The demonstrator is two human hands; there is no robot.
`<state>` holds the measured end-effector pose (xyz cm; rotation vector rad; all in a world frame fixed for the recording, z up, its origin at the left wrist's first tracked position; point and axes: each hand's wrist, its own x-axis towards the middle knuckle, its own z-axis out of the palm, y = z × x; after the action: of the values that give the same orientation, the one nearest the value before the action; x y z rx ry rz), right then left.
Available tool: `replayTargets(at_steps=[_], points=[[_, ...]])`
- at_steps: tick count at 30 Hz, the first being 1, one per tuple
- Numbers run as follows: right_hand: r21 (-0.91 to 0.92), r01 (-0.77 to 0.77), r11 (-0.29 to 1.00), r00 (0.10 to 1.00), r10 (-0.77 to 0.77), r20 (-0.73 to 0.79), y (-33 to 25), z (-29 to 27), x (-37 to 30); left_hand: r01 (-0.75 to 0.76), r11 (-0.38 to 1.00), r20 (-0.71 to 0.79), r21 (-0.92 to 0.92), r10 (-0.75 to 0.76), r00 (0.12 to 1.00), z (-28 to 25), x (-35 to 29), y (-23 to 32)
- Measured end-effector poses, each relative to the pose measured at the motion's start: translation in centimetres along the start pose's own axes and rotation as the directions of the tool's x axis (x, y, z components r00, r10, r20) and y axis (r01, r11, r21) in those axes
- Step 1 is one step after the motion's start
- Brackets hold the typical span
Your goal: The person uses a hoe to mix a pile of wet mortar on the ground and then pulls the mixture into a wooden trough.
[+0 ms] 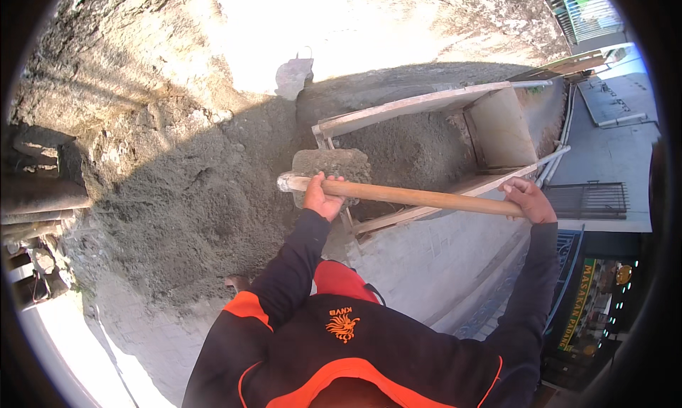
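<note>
Across the front of me lies a hoe with a long wooden handle (419, 197) and a broad blade (337, 163) coated in grey mix. My left hand (325, 196) is closed round the handle close to the blade. At the other end of the handle, my right hand (529, 200) has its fingers curled over the wood. The blade is at the near-left, open-looking end of a wooden box (419, 110), which holds damp grey sand or mortar mix (415, 149). A wide heap of the same grey mix (192, 209) spreads over the ground to the left.
Beyond the box stands a rough, sunlit wall or slope (156, 46). Pipes (565, 134) and a metal grate (586, 200) are at the right, with a blue railing (565, 287) below them. Bamboo-like poles (42, 198) lie at the far left.
</note>
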<state>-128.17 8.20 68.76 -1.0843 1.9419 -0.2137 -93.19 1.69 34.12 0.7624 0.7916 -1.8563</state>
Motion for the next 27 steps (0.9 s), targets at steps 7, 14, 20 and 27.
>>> replayTargets(at_steps=[7,14,20,27], points=[[0.317,0.152,0.936,0.793,0.076,-0.605,10.4,-11.9,-3.4,0.224,0.954,0.224,0.198,-0.267,0.937,3.6,-1.9,-12.9],[-0.120,-0.028,0.992,0.859,0.086,0.504,2.3,13.8,8.2,-0.154,0.983,-0.098,0.097,0.164,0.982,-12.5,-0.1,11.5],[-0.380,0.384,0.842,0.461,0.182,0.869,-5.3,47.0,7.9,-0.511,0.856,-0.447,-0.081,0.428,0.786,-30.6,-7.6,28.4],[-0.432,0.545,0.718,0.333,0.288,0.898,-15.2,82.8,-1.6,-0.747,0.587,-0.538,-0.312,0.539,0.648,-46.0,-18.1,38.9]])
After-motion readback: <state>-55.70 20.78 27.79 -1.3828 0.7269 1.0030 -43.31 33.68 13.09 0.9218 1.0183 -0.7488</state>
